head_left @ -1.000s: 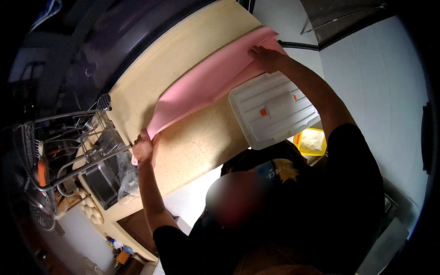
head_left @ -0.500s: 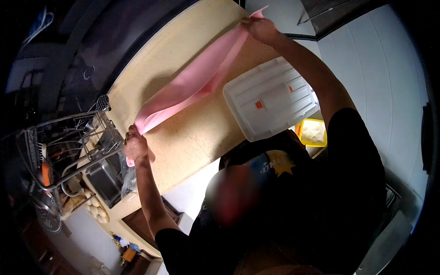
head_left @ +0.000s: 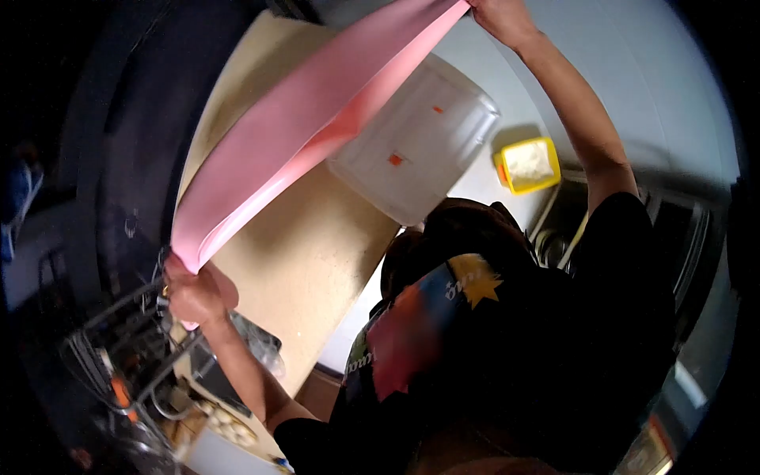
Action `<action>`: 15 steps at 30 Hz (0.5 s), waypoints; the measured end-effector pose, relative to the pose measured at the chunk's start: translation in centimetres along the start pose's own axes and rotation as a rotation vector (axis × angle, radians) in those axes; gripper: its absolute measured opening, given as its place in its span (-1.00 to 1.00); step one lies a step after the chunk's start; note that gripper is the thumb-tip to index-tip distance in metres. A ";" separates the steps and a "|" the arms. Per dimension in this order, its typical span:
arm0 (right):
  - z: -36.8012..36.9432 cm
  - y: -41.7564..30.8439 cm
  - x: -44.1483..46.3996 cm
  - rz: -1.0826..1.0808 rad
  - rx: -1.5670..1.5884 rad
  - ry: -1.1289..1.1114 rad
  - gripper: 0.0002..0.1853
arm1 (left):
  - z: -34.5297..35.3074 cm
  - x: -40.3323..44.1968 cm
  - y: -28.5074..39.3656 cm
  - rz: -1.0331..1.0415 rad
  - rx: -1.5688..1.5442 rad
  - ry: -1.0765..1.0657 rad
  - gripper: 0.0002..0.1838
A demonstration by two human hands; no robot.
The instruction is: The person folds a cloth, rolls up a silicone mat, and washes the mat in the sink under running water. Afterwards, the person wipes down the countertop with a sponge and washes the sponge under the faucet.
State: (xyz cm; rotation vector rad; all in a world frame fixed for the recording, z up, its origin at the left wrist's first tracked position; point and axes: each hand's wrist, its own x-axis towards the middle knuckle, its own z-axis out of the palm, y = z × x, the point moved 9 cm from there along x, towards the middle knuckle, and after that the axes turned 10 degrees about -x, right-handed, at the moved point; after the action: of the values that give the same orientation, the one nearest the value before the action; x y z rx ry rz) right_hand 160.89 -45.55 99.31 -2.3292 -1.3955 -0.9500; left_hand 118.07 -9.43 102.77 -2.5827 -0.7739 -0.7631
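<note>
A smooth pink flexible mat [head_left: 293, 119] hangs stretched in the air between my two hands, sagging and folded along its length. My left hand [head_left: 194, 294] is closed around its lower left end, with a flap of it hanging beside the fingers. At the upper right end, my right hand [head_left: 503, 17] pinches the other edge, its fingers partly cut off by the frame's top. Below the mat, the wooden-toned counter [head_left: 293, 261] carries a translucent white plastic bin [head_left: 427, 134] with small orange stickers, partly covered by the mat.
A yellow tub of white powder [head_left: 529, 165] stands right of the bin. At lower left, a metal dish rack [head_left: 131, 317] holds utensils, close to my left hand. A dark tray [head_left: 222, 384] and pale bread rolls [head_left: 229, 423] are near it. A wall [head_left: 633, 87] rises at right.
Both hands have moved outward and the mat is pulled wider, appearing larger and higher. It now overlaps part of the bin. The camera view has shifted too.
</note>
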 end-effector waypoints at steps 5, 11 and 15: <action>-5.2 6.5 -13.8 0.353 -0.061 -0.128 -0.83 | -2.8 6.2 12.1 0.192 0.027 -0.030 -0.63; -6.4 10.1 -34.3 0.540 -0.072 -0.182 -0.74 | -6.4 6.5 27.3 0.499 -0.047 -0.135 -0.49; -3.6 15.6 -47.8 0.772 0.125 -0.252 -0.70 | -8.7 5.7 41.8 0.666 -0.066 -0.184 -0.44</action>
State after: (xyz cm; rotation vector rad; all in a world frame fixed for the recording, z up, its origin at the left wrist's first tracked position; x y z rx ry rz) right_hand 157.35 -88.07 72.43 -2.6034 -0.4829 -0.3378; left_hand 143.19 -44.29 106.29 -2.7302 0.0949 -0.3492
